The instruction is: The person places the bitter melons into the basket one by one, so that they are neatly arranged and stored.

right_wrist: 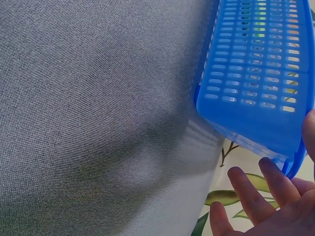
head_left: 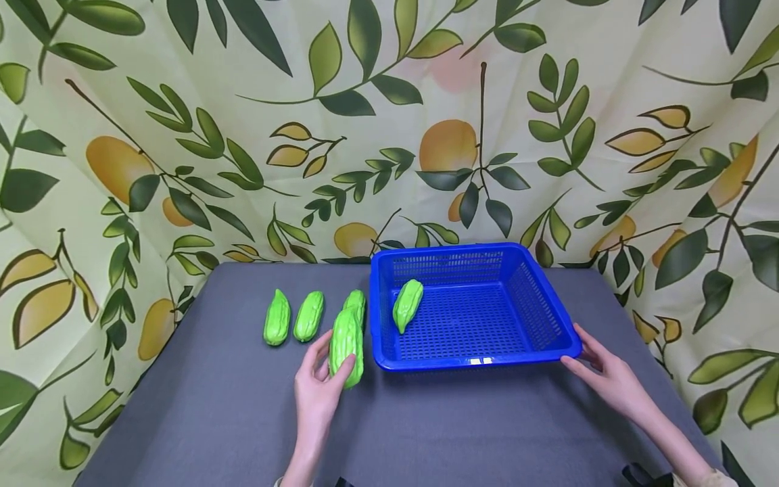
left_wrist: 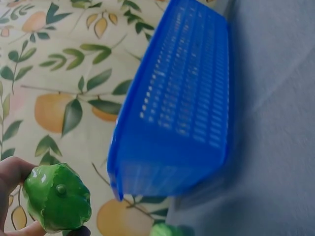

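My left hand point(head_left: 319, 387) pinches a bright green ridged gourd point(head_left: 346, 348) between thumb and fingers, left of the blue basket point(head_left: 475, 365). In the left wrist view the held gourd point(left_wrist: 57, 197) shows end-on, apart from the basket point(left_wrist: 167, 162). Inside the basket, toward its left side, lies one gourd point(head_left: 408, 306). My right hand point(head_left: 615, 382) holds the basket's front right corner, thumb on the rim; in the right wrist view, several fingers of the hand point(right_wrist: 275, 201) spread beside the basket's corner point(right_wrist: 256, 113).
Two gourds, one at the far left point(head_left: 277, 318) and one beside it point(head_left: 308, 316), lie on the grey table point(head_left: 243, 419). Another gourd point(head_left: 356, 299) is partly hidden behind the held one. A leaf-and-fruit patterned cloth point(head_left: 377, 135) hangs behind the table.
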Demonstrator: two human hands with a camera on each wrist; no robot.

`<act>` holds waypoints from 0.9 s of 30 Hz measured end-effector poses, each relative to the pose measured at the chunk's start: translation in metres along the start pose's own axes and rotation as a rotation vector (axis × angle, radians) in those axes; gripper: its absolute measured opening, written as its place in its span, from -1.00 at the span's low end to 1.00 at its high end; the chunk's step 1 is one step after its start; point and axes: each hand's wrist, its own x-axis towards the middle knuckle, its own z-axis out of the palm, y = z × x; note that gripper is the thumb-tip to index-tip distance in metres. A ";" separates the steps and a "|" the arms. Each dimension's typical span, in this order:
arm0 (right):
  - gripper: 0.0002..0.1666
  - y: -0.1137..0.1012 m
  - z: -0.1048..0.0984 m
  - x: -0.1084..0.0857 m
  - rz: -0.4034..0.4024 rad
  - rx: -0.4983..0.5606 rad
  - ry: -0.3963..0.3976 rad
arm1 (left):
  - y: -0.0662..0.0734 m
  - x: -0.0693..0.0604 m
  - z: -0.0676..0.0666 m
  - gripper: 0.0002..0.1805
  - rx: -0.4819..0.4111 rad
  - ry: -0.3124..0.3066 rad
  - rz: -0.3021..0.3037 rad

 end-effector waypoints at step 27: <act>-0.13 -0.001 0.000 -0.001 0.005 0.007 0.005 | 0.021 0.021 0.017 -0.39 0.034 -0.083 0.082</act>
